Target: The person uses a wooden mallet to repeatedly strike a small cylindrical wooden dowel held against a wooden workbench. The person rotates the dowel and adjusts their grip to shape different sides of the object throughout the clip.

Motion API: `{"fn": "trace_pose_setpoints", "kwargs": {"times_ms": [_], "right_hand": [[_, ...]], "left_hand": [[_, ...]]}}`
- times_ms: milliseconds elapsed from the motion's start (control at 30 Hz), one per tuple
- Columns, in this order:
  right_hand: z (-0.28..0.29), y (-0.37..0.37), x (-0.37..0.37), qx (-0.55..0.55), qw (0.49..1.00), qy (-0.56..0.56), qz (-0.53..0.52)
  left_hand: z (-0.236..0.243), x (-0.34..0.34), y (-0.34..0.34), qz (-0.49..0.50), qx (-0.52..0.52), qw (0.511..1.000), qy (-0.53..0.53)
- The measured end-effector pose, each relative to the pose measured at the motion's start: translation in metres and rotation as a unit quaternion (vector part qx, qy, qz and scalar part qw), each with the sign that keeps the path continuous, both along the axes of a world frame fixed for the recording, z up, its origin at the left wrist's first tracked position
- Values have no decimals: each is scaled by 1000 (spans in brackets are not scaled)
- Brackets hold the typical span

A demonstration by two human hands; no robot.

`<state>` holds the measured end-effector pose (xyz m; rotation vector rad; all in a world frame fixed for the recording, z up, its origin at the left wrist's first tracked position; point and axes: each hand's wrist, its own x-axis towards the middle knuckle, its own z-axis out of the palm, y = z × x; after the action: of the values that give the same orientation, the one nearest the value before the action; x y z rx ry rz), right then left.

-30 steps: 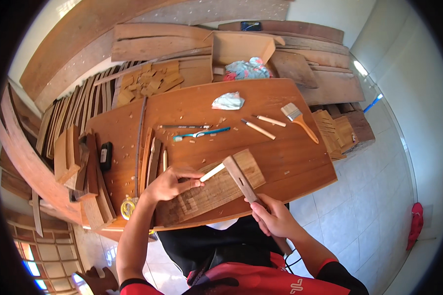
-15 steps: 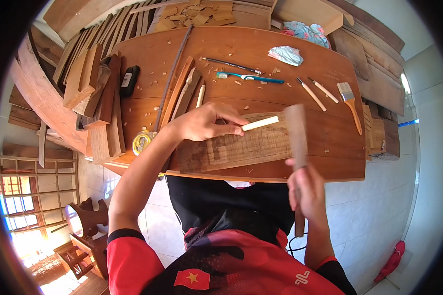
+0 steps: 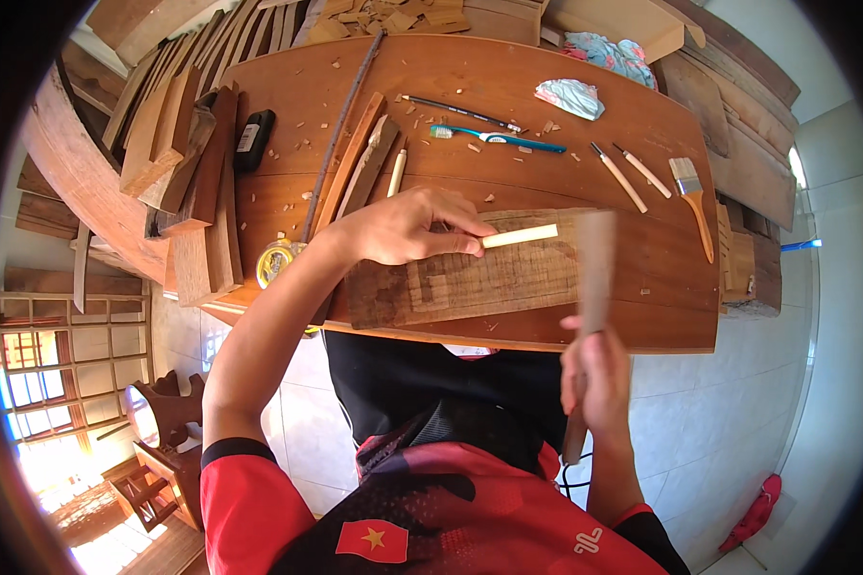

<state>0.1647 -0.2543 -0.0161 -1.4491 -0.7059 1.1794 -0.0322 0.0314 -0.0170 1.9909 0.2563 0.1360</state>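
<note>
The window (image 3: 36, 387) glares at left, the right grip (image 3: 597, 377) blurred.

The tabletop (image 3: 494, 72) is smooth, glossy wood; the board (image 3: 508, 278) is rough, matt wood. The tool handle (image 3: 523, 236) is smooth wood, the bar (image 3: 595, 268) blurred wood, the toothbrush (image 3: 532, 144) shiny plastic.

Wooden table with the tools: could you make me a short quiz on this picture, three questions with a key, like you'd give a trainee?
1. Multiple choice: what does the left hand hold?
a) a pencil
b) a pale stick
c) a tape measure

2. True or false: the wooden bar in the right hand is touching the pale stick.

3. Count: how many pale-handled tools lie between the toothbrush and the paintbrush?

Key:
1. b
2. False; a gap shows between them.
3. Two.
</note>
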Motion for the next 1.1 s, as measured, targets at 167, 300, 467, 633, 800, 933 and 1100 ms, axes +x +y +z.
{"fn": "trace_pose_setpoints", "kwargs": {"times_ms": [167,300,467,633,800,933,1100], "right_hand": [[2,-4,-3,1,997,48,-60],[-2,-4,-14,-47,998,20,30],[-3,-2,-11,4,997,43,-56],[-8,-2,-10,8,999,23,-34],[-4,2,-12,-33,999,15,24],[-4,5,-8,25,996,22,-80],[-4,5,-1,2,999,13,-34]], "left_hand": [[4,1,-1,-11,36,999,2],[8,3,0,-15,43,999,23],[10,6,6,-28,32,997,63],[19,9,8,-39,50,994,89],[15,11,11,-53,64,995,50],[11,11,11,-51,79,995,34],[16,13,12,-59,73,994,58]]}}
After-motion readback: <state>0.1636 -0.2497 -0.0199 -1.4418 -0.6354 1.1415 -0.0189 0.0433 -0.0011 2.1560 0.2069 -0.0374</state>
